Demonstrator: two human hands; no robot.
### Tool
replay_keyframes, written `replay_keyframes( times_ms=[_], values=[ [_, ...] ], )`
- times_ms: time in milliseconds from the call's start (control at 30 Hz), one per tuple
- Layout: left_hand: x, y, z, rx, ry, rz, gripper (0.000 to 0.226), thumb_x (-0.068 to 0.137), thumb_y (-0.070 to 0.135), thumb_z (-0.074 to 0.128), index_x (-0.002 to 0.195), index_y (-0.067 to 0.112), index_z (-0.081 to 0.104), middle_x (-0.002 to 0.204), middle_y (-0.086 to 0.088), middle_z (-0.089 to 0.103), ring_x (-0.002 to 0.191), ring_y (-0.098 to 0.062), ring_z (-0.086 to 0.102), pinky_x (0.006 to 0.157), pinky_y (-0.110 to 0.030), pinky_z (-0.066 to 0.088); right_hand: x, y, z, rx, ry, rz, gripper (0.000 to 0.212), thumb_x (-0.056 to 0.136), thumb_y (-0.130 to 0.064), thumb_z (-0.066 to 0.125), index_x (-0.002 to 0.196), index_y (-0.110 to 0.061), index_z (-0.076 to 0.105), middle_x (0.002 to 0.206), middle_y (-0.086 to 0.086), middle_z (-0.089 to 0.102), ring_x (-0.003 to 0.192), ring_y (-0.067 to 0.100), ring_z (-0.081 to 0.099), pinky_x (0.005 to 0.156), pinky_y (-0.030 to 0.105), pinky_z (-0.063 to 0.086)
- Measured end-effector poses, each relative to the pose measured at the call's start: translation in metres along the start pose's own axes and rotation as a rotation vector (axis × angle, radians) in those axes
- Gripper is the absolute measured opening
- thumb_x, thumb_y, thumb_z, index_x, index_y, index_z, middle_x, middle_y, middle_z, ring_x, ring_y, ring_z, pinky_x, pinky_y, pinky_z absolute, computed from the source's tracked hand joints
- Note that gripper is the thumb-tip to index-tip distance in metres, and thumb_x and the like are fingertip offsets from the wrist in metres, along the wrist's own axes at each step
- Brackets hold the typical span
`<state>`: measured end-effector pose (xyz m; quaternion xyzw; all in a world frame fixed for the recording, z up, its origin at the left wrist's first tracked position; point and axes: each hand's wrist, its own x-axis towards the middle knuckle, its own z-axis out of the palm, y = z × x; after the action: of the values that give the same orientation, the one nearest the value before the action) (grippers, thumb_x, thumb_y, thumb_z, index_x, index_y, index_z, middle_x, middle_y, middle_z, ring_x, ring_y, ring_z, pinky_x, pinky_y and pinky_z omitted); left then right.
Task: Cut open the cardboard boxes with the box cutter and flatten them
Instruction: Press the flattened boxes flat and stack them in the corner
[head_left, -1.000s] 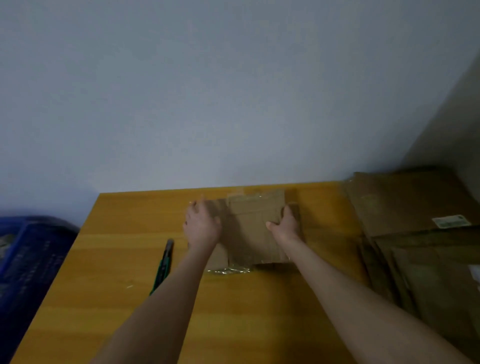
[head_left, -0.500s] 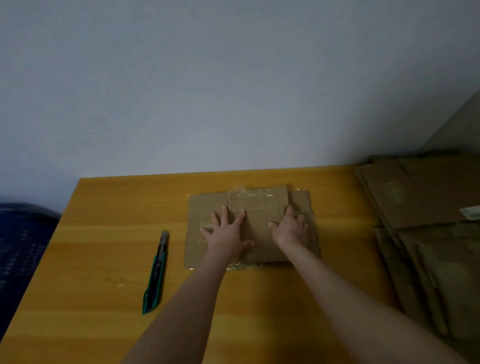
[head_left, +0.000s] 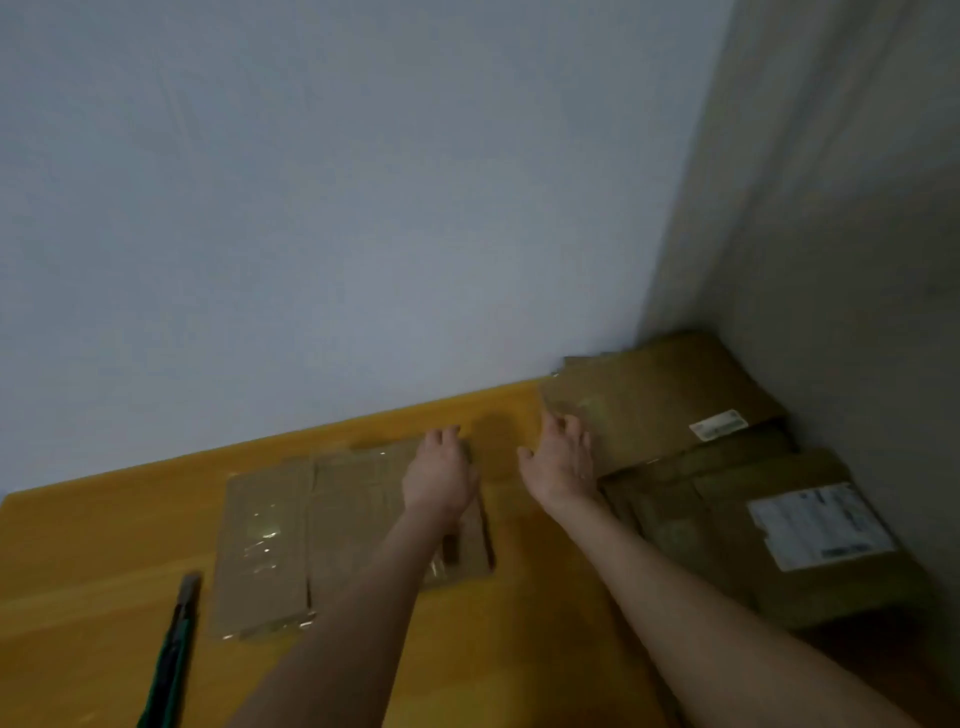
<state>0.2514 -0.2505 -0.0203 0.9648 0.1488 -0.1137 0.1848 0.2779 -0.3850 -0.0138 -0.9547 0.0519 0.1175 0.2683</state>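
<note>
A flattened brown cardboard box (head_left: 291, 535) with clear tape lies flat on the yellow wooden table (head_left: 78, 561). My left hand (head_left: 439, 475) rests palm down on its far right corner, fingers spread. My right hand (head_left: 561, 460) has left it and hovers open between the flat box and a pile of flattened cardboard (head_left: 665, 405) at the right, fingertips at that pile's left edge. The green box cutter (head_left: 174, 654) lies on the table to the left of the flat box, away from both hands.
The cardboard pile fills the table's right corner against a side wall (head_left: 831, 260); lower pieces carry white shipping labels (head_left: 818, 525). A pale wall runs along the table's far edge.
The view has swung right. My right hand lifted off the flat box and moved right to the pile. My left hand slid to the box's right end.
</note>
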Motion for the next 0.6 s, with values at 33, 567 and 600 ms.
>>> replay_keyframes(
  times_ms=[33,567,600],
  values=[
    [0.003,0.023,0.008,-0.089,-0.048,-0.002,0.062,0.095,0.031,0.056,0.146,0.007,0.031,0.15,-0.013,0.034,0.135,-0.029,0.038,0.104,-0.041,0.039,0.005,0.016,-0.012,0.0,0.007,0.023,0.056,0.095,-0.033,0.053,0.145,-0.02,0.032,0.149,0.008,0.029,0.137,0.028,0.029,0.109,0.037,0.031],
    [0.051,0.176,0.04,-0.908,-0.078,-0.352,0.017,0.098,0.016,0.054,0.106,0.001,0.057,0.101,-0.015,0.059,0.09,-0.031,0.06,0.078,-0.042,0.056,0.047,0.149,-0.089,0.091,0.15,0.059,0.04,0.095,-0.031,0.054,0.133,-0.021,0.049,0.139,0.007,0.04,0.126,0.025,0.041,0.1,0.035,0.04],
    [0.051,0.175,0.04,-0.858,-0.042,-0.355,0.019,0.098,0.017,0.054,0.107,0.0,0.059,0.098,-0.014,0.059,0.089,-0.031,0.06,0.079,-0.043,0.056,0.049,0.151,-0.091,0.061,0.108,0.06,0.043,0.094,-0.032,0.056,0.135,-0.021,0.048,0.14,0.007,0.039,0.127,0.026,0.04,0.101,0.036,0.04]
  ],
)
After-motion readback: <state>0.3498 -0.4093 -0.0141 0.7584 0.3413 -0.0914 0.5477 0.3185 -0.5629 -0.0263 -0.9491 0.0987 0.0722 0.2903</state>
